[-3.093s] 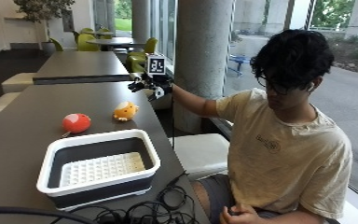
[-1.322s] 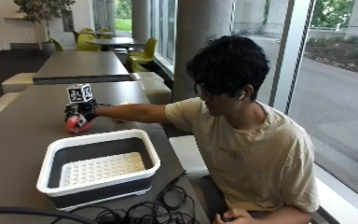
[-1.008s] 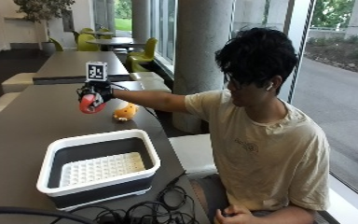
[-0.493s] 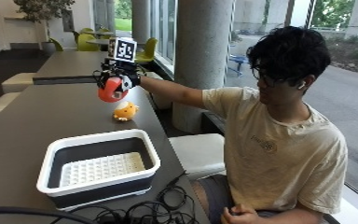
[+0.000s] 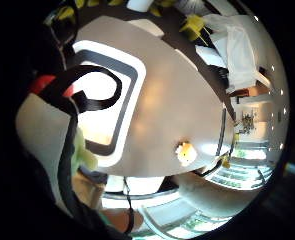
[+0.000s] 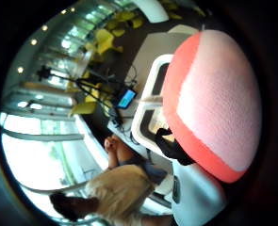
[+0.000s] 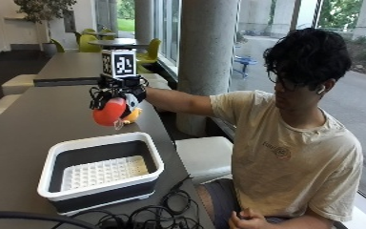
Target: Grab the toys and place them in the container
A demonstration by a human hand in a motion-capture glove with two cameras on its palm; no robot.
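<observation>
My gloved right hand grips a round red toy in the air, just beyond the far rim of the white container. The red toy fills much of the thumb side palm view, with the container behind it. A small orange toy lies on the grey table, partly hidden behind the red one. In the little finger side palm view the orange toy sits near the table edge and the container lies below the palm. The container holds only its white grid insert.
A tangle of black cables lies on the table's near end, in front of the container. A grey pillar stands to the right of the table. White stools sit along the table's side.
The hand gripped the red toy on the table, lifted it up and rightward, and now has brought it lower toward the container. The orange toy has stayed put.
</observation>
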